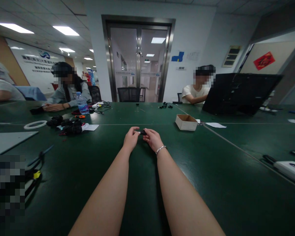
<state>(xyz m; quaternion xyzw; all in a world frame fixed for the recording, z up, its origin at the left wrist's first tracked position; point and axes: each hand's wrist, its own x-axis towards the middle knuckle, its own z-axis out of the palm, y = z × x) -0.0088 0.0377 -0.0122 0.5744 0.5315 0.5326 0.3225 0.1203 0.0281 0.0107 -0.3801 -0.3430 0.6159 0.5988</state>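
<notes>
Cardboard box [186, 122] open, contents unseen, hands [131, 139] pinching black part [143, 132]

One head-worn view, looking forward and down along both forearms across the green table [211, 170]. It faces the glass door [137, 62] beyond the table's far edge, wide and close over the tabletop.

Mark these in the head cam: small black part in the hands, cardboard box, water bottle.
small black part [143, 132], head view, on its middle showing between the fingertips of both hands.
cardboard box [185, 125], head view, on its front wall.
water bottle [82, 105], head view, on the labelled body.
</notes>
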